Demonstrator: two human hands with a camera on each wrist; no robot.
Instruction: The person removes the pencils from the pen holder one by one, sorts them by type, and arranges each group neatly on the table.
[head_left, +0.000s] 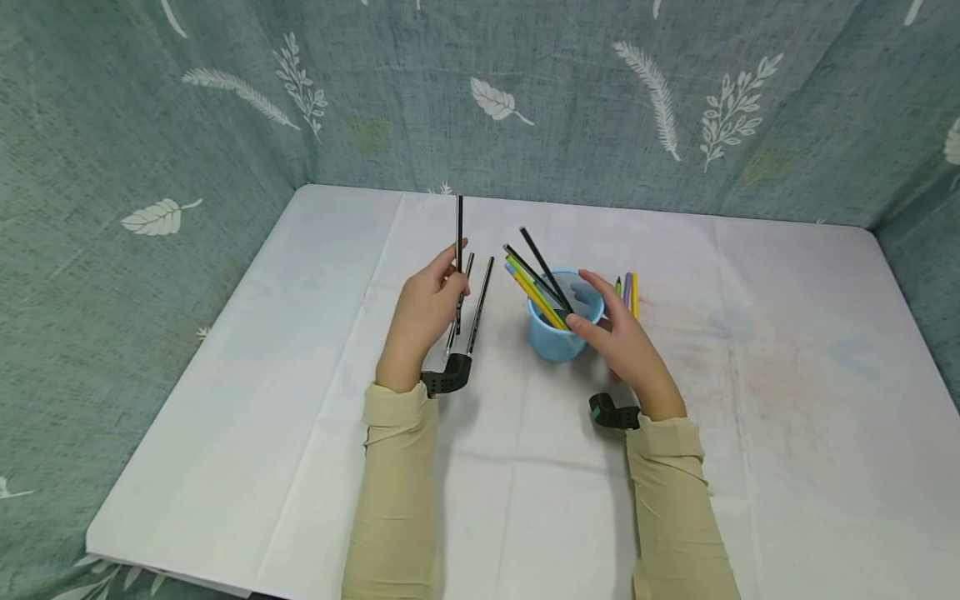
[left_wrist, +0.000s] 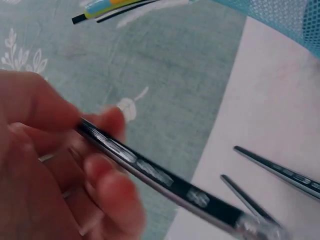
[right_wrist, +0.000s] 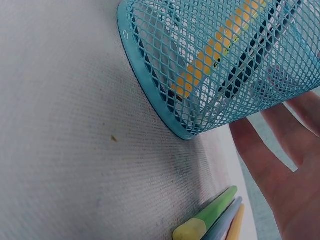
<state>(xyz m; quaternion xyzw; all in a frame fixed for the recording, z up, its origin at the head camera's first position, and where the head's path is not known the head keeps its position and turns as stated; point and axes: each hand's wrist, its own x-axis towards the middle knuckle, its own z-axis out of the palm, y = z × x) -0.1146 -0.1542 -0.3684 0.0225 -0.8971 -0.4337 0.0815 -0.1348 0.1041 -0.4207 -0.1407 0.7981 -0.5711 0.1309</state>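
My left hand (head_left: 426, 307) pinches a black pencil (head_left: 460, 229) between thumb and fingers, holding it nearly upright over the table. White print and a silvery end show on this pencil in the left wrist view. Two more black pencils (head_left: 481, 307) lie beside that hand. To the right stands a light blue mesh pencil cup (head_left: 553, 347), containing black, yellow and green pencils (head_left: 534, 292) that lean left. My right hand (head_left: 624, 335) grips the cup, thumb at its near rim and fingers along the right side. In the right wrist view, fingers (right_wrist: 265, 155) lie against the mesh.
Behind the right hand lie green, purple and yellow pencils (head_left: 627, 292), partly hidden by it. A white cloth (head_left: 810, 450) covers the table. Grey-green curtain (head_left: 420, 108) with white leaf prints hangs along the back and sides. A black wrist camera (head_left: 450, 373) sits at the left wrist.
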